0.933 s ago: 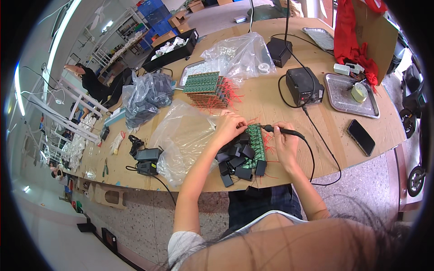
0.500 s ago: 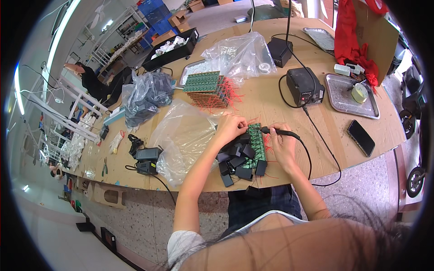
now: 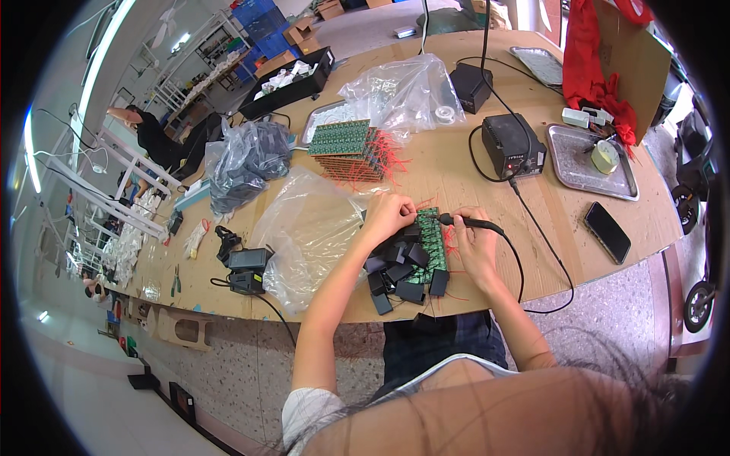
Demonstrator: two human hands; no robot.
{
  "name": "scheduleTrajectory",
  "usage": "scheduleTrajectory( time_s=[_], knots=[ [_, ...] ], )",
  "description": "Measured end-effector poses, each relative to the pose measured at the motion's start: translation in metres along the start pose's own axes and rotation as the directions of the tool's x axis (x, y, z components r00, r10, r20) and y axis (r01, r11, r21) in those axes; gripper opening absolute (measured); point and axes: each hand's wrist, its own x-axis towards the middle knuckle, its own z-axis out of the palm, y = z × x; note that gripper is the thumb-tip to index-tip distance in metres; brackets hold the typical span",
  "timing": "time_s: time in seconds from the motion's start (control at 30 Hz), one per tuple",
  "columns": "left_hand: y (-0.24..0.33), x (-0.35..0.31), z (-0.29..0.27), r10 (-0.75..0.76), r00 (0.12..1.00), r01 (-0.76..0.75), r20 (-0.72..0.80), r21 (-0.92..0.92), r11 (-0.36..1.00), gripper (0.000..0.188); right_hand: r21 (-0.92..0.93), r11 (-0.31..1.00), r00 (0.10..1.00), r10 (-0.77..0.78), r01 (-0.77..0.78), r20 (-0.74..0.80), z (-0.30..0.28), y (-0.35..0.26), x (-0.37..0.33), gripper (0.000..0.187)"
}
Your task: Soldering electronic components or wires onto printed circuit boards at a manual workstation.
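Observation:
A green circuit board (image 3: 435, 247) lies on the table before me, with red wires sticking out along its right side. My right hand (image 3: 477, 247) grips a black soldering iron (image 3: 482, 223) like a pen, its tip at the upper part of the board. At the board's upper left edge my left hand (image 3: 389, 216) is pinched closed; what its fingertips hold is hidden or too small to make out. Several black rectangular blocks (image 3: 411, 292) are heaped below that hand, over the left side of the board and the cardboard beside it.
Beyond my hands stands a stack of green boards (image 3: 340, 140) with red wires. A soldering station (image 3: 513, 144), a metal tray (image 3: 589, 178) and a phone (image 3: 607, 232) lie right. Clear plastic (image 3: 304, 235) and black adapters (image 3: 247, 260) are left. A person (image 3: 160, 140) sits far left.

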Motion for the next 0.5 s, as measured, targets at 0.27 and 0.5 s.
scheduleTrajectory(
  time_s=[0.27,0.5],
  knots=[
    [0.0015,-0.0003,0.0002,0.007,1.000,-0.007,0.000,0.003,1.000,0.007,0.004,1.000,1.000,-0.011,0.011,0.007,-0.0005,0.0007,0.0001,0.012],
    [0.0081,-0.0020,-0.0026,-0.003,1.000,0.003,-0.014,0.004,1.000,0.006,-0.002,1.000,1.000,-0.007,0.007,0.012,0.0001,0.0022,-0.0005,0.014]
  ],
)
